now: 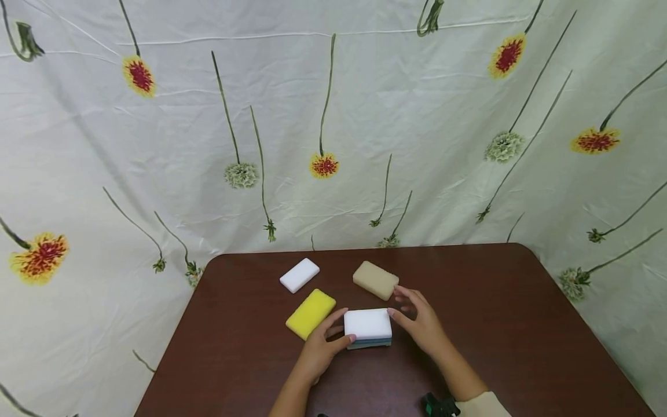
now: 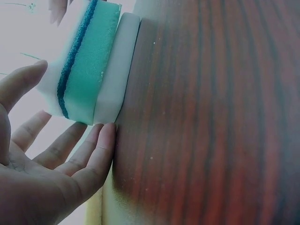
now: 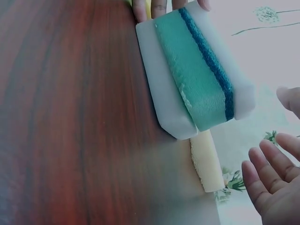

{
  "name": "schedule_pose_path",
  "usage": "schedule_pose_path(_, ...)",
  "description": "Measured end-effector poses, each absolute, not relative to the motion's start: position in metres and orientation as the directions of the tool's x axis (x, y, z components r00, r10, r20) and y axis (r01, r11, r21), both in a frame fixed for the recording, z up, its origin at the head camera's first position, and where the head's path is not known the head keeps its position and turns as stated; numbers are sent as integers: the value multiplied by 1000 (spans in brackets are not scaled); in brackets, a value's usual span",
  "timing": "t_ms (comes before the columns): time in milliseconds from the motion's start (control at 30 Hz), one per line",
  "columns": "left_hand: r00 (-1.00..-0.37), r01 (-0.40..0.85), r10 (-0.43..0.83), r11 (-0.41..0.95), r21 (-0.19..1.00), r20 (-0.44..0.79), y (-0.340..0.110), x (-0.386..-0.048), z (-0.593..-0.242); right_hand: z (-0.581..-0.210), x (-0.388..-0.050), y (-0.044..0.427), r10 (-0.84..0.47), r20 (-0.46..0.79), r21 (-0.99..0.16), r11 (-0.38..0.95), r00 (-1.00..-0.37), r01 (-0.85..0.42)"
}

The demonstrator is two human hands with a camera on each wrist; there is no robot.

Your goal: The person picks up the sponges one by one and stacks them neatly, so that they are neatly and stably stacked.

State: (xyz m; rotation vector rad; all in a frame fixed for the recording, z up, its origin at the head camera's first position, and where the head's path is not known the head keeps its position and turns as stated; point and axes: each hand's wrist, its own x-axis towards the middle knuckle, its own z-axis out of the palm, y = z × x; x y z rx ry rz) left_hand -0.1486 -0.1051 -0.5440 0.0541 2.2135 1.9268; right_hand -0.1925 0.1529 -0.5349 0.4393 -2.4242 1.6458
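A stack stands near the table's middle: a white block [image 1: 367, 323] on top, a teal sponge with a dark blue layer [image 2: 90, 65] between, and another white block [image 3: 164, 89] at the bottom. My left hand [image 1: 319, 350] is at the stack's left end, fingers spread and lightly bent, some fingertips touching its lower layers. On the other side, my right hand [image 1: 424, 327] stands open with fingers apart and holds nothing. In the right wrist view a gap shows between it and the stack. Its fingertips are near a tan sponge [image 1: 375, 280] in the head view.
A yellow sponge [image 1: 310, 313] lies behind and left of the stack, close to my left hand. Farther back is a separate white block [image 1: 299, 275]. The brown table [image 1: 234, 359] ends against a flower-patterned cloth [image 1: 292, 116].
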Motion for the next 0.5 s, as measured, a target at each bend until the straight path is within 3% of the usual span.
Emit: schedule_pose_path(500, -976, -113, 168, 145, 983, -137, -105, -149, -545, -544, -212, 154, -69, 231, -888, 392, -970, -239)
